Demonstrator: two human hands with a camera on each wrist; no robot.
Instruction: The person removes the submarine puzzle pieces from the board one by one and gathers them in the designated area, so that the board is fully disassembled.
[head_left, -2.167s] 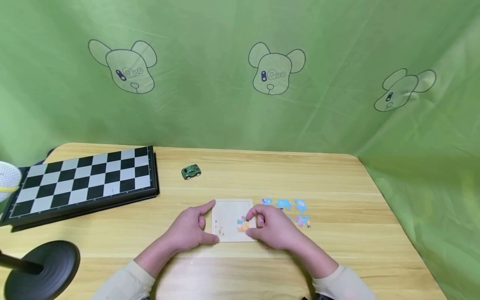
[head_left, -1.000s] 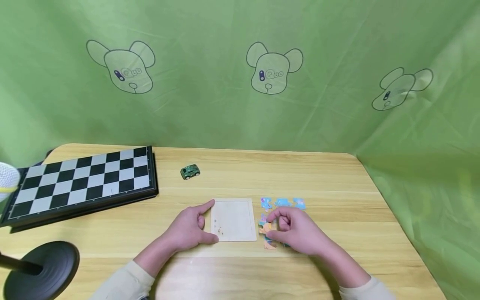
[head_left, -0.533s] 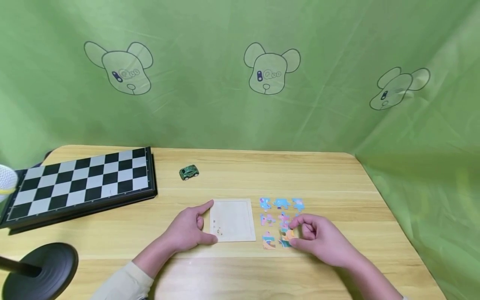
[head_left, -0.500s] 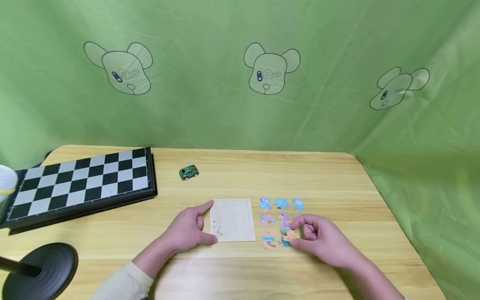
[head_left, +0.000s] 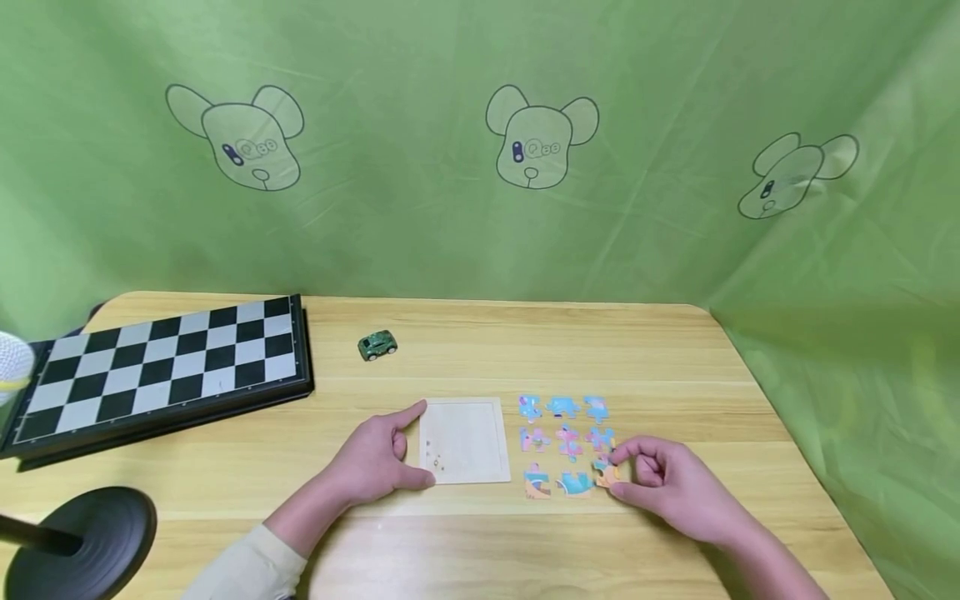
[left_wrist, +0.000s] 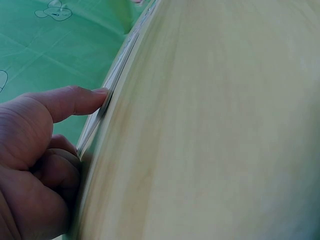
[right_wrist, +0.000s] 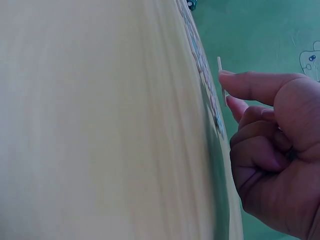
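Note:
At the centre of the table my left hand holds the wooden puzzle tray by its left edge, index finger at the far corner and thumb at the near one. The left wrist view shows that thumb on the tray's edge. My right hand pinches a puzzle piece with orange and blue on it, between thumb and index finger. In the right wrist view the piece is seen edge-on, raised off the table. Other puzzle pieces lie in rows right of the tray.
A black-and-white chessboard case lies at the table's left. A small green toy car stands behind the tray. At the near left is a round black stand base. Green curtain hangs behind and to the right.
My right hand has carried the pinched puzzle piece rightward from over the tray, past the loose pieces, to the right end of their near row. My left hand stays at the tray.

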